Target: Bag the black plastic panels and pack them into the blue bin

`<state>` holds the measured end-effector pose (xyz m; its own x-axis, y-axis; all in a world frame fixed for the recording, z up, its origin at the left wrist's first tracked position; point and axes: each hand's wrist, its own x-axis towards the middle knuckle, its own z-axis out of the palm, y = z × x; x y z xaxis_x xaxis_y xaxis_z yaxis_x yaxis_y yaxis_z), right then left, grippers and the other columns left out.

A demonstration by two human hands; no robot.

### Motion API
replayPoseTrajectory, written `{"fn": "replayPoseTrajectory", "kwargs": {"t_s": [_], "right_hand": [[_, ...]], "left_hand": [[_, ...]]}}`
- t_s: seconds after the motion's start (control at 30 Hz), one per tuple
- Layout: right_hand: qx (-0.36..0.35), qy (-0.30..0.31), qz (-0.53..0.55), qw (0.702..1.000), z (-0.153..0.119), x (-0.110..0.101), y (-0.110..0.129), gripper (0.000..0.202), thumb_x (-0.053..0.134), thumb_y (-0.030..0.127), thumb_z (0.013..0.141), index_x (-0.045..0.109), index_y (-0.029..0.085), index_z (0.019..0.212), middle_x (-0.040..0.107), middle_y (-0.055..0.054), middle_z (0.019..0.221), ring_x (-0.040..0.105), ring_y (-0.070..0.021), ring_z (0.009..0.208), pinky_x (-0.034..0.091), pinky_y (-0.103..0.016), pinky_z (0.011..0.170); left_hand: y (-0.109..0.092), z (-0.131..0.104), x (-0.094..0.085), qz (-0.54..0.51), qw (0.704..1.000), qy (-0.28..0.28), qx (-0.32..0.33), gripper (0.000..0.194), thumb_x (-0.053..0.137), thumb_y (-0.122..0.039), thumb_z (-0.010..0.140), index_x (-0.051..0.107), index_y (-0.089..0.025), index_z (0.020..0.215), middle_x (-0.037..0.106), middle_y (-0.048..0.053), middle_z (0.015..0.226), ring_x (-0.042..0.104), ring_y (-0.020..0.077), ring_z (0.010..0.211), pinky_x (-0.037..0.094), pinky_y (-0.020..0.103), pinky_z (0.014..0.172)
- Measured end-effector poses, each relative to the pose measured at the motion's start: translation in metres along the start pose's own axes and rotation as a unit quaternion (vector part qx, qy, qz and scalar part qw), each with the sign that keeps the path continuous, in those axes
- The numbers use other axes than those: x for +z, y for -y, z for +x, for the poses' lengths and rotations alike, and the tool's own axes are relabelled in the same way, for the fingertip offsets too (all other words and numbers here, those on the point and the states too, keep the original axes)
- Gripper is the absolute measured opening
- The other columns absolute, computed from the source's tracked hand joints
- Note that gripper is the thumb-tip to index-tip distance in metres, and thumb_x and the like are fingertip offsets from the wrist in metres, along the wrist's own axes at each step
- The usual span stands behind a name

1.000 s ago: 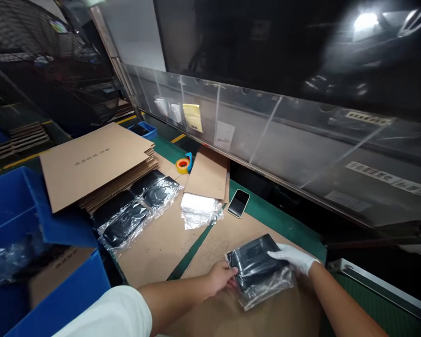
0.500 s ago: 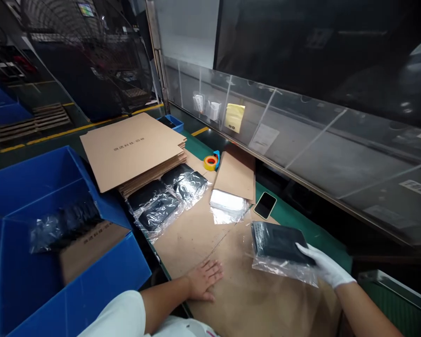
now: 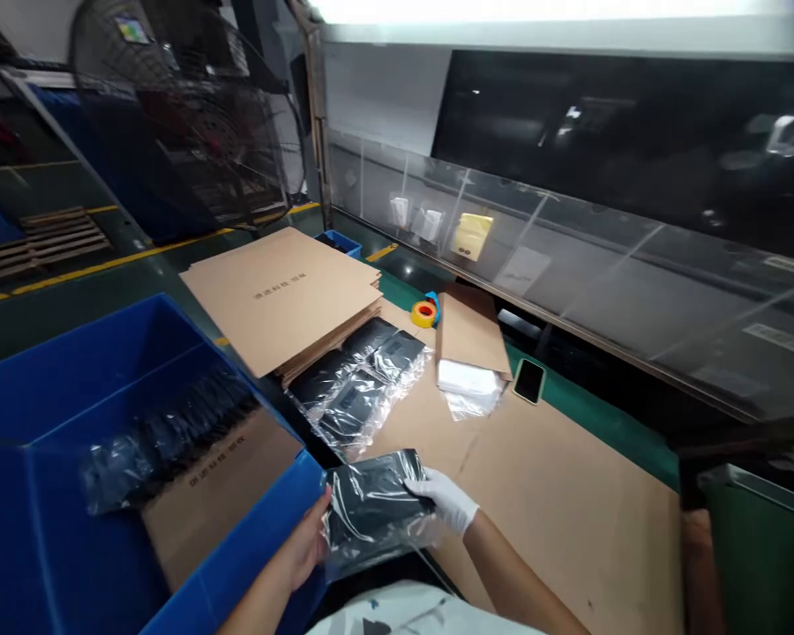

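A black flat item in a clear plastic bag (image 3: pixel 377 501) is held between both hands, just right of the blue bin's near edge. My bare left hand (image 3: pixel 310 542) grips its left end, fingers partly hidden behind it. On the right end, my white-gloved right hand (image 3: pixel 442 498) is closed with the thumb on top. Similar bagged black items (image 3: pixel 354 406) lie on the table beyond. Inside the blue bin (image 3: pixel 251 529), a row of bagged black items (image 3: pixel 172 432) stands along a cardboard sheet (image 3: pixel 218 485).
A stack of flat cardboard (image 3: pixel 291 295) sits at the table's back left. Nearby are a yellow tape roll (image 3: pixel 424 314), a cardboard sleeve with clear bags (image 3: pixel 473 339) and a phone (image 3: pixel 529 381). A clear panel (image 3: pixel 582 273) borders the far side.
The bagged black item has moved left from the table's right side towards the bin. My left hand has left the tabletop and now grips its other end. The view has shifted.
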<state>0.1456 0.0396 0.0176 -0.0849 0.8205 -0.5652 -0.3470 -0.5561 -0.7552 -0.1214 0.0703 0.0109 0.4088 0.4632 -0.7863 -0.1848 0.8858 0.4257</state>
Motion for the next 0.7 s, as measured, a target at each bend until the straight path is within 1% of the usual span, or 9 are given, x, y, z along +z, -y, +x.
{"fn": "replayPoseTrajectory", "kwargs": {"t_s": [0.07, 0.1, 0.17, 0.23, 0.3, 0.43, 0.53, 0.63, 0.7], "right_hand": [[0.014, 0.015, -0.014, 1.0, 0.007, 0.009, -0.003, 0.056, 0.087, 0.051, 0.051, 0.072, 0.013, 0.09, 0.075, -0.01, 0.087, 0.07, -0.0311, 0.089, 0.049, -0.045, 0.09], [0.019, 0.022, -0.024, 0.999, 0.011, 0.011, -0.002, 0.056, 0.086, 0.052, 0.052, 0.071, 0.013, 0.091, 0.075, -0.01, 0.089, 0.07, -0.031, 0.089, 0.05, -0.045, 0.09], [0.021, 0.031, -0.05, 0.998, 0.025, 0.01, 0.006, 0.057, 0.084, 0.053, 0.055, 0.07, 0.014, 0.095, 0.075, -0.01, 0.093, 0.069, -0.0308, 0.092, 0.05, -0.045, 0.091], [0.018, 0.034, -0.088, 0.995, 0.046, 0.006, 0.02, 0.058, 0.082, 0.052, 0.057, 0.069, 0.014, 0.099, 0.075, -0.01, 0.095, 0.069, -0.0306, 0.094, 0.05, -0.045, 0.092], [0.01, 0.032, -0.14, 0.99, 0.074, 0.002, 0.039, 0.06, 0.082, 0.052, 0.058, 0.068, 0.013, 0.102, 0.074, -0.01, 0.096, 0.069, -0.0303, 0.093, 0.05, -0.045, 0.092], [-0.021, 0.028, -0.258, 0.965, 0.145, 0.001, 0.085, 0.061, 0.082, 0.046, 0.058, 0.066, 0.015, 0.108, 0.074, -0.01, 0.099, 0.068, -0.029, 0.095, 0.051, -0.042, 0.092], [-0.042, 0.033, -0.344, 0.937, 0.195, 0.008, 0.113, 0.056, 0.081, 0.038, 0.06, 0.067, 0.017, 0.109, 0.074, -0.009, 0.097, 0.068, -0.0291, 0.096, 0.05, -0.041, 0.091], [-0.059, 0.02, -0.425, 0.903, 0.226, 0.013, 0.125, 0.052, 0.079, 0.03, 0.063, 0.067, 0.019, 0.112, 0.074, -0.009, 0.098, 0.066, -0.0293, 0.1, 0.048, -0.039, 0.093], [-0.069, 0.008, -0.476, 0.877, 0.235, 0.015, 0.125, 0.052, 0.077, 0.026, 0.064, 0.067, 0.022, 0.115, 0.073, -0.008, 0.103, 0.064, -0.0296, 0.103, 0.046, -0.039, 0.094]], "left_hand": [[0.001, -0.003, -0.017, 0.024, 1.0, 0.003, -0.001, 0.058, 0.075, -0.062, 0.067, 0.066, -0.024, 0.11, 0.074, 0.006, 0.101, 0.068, 0.0293, 0.1, 0.054, 0.04, 0.082], [0.002, -0.002, -0.022, 0.046, 0.999, 0.001, 0.005, 0.059, 0.079, -0.06, 0.062, 0.067, -0.023, 0.106, 0.074, 0.006, 0.096, 0.069, 0.0283, 0.095, 0.054, 0.038, 0.079], [0.0, 0.005, -0.025, 0.088, 0.996, -0.017, 0.022, 0.059, 0.084, -0.056, 0.056, 0.068, -0.018, 0.099, 0.074, 0.007, 0.089, 0.07, 0.0256, 0.085, 0.054, 0.034, 0.072], [-0.006, 0.016, -0.021, 0.099, 0.993, -0.047, 0.049, 0.06, 0.085, -0.056, 0.053, 0.068, -0.016, 0.093, 0.073, 0.007, 0.086, 0.068, 0.0227, 0.077, 0.053, 0.032, 0.068], [-0.019, 0.028, -0.013, 0.083, 0.99, -0.084, 0.074, 0.055, 0.085, -0.053, 0.054, 0.066, -0.015, 0.09, 0.072, 0.006, 0.082, 0.067, 0.0194, 0.073, 0.053, 0.031, 0.068], [-0.05, 0.054, 0.004, 0.059, 0.983, -0.145, 0.092, 0.034, 0.083, -0.036, 0.064, 0.061, -0.015, 0.079, 0.065, 0.001, 0.071, 0.062, 0.0141, 0.066, 0.053, 0.032, 0.073], [-0.07, 0.078, 0.012, 0.064, 0.975, -0.193, 0.091, 0.027, 0.08, -0.025, 0.068, 0.056, -0.015, 0.072, 0.059, -0.002, 0.064, 0.059, 0.0125, 0.06, 0.054, 0.034, 0.073], [-0.079, 0.098, 0.016, 0.081, 0.964, -0.24, 0.084, 0.025, 0.076, -0.025, 0.072, 0.053, -0.017, 0.073, 0.059, -0.002, 0.066, 0.061, 0.0139, 0.062, 0.054, 0.034, 0.074], [-0.078, 0.106, 0.016, 0.102, 0.955, -0.267, 0.073, 0.026, 0.076, -0.029, 0.072, 0.053, -0.017, 0.074, 0.061, 0.001, 0.07, 0.066, 0.0198, 0.072, 0.054, 0.038, 0.077]]}}
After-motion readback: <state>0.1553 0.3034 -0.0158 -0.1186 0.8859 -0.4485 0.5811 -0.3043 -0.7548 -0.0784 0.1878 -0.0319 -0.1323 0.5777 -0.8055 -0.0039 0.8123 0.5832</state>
